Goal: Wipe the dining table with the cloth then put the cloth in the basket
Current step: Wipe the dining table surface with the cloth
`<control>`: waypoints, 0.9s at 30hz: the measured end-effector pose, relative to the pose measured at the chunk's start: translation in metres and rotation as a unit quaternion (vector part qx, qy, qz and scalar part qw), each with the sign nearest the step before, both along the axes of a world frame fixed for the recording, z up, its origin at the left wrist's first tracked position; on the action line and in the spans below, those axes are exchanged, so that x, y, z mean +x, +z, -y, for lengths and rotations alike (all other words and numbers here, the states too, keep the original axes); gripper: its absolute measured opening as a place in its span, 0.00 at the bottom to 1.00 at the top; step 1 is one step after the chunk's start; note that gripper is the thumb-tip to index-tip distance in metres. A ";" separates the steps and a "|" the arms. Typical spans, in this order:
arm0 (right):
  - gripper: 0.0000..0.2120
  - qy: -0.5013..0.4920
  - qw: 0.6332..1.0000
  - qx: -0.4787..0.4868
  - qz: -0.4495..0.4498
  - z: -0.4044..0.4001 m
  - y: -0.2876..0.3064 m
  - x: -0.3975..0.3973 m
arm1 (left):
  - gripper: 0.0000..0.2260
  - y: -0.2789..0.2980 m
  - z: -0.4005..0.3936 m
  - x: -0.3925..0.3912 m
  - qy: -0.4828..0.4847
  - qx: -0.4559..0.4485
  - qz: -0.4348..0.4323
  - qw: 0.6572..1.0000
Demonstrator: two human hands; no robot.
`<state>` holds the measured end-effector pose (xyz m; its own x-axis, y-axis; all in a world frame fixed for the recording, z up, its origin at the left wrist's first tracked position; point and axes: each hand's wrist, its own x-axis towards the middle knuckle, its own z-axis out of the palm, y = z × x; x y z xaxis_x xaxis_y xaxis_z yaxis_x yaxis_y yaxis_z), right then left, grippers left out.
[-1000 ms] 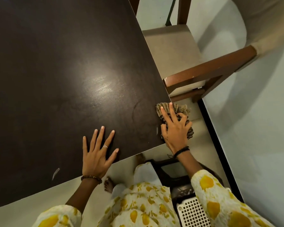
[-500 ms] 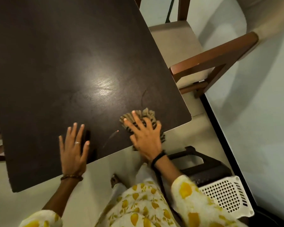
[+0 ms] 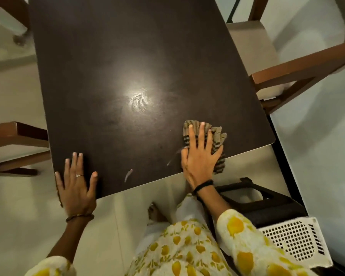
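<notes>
Right hand [image 3: 200,156] presses flat, fingers spread, on the cloth [image 3: 217,140].
Cloth lies at the dining table [image 3: 137,56]'s 4 o'clock corner; left hand [image 3: 76,184] splayed at 7 o'clock; basket [image 3: 295,239] on floor.

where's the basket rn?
Head view, bottom right: the white perforated basket sits on the floor beside the person's right sleeve, just behind a black stool.

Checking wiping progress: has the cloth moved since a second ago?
Yes. The cloth went from the table's right edge inward along the near edge.
</notes>
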<state>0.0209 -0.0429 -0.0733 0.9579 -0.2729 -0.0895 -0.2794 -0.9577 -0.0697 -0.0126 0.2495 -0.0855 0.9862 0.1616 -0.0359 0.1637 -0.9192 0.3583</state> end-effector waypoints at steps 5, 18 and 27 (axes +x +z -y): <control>0.31 0.097 0.995 0.037 0.001 -0.112 0.005 -0.021 | 0.25 -0.002 -0.002 -0.002 0.001 -0.030 0.036 0.999; 0.30 0.012 1.000 0.000 0.010 -0.039 0.003 -0.006 | 0.25 -0.013 -0.056 -0.015 0.049 -0.170 0.048 0.983; 0.32 0.111 0.994 0.003 -0.017 -0.185 -0.001 -0.025 | 0.26 -0.029 -0.057 -0.012 0.055 -0.384 0.073 0.919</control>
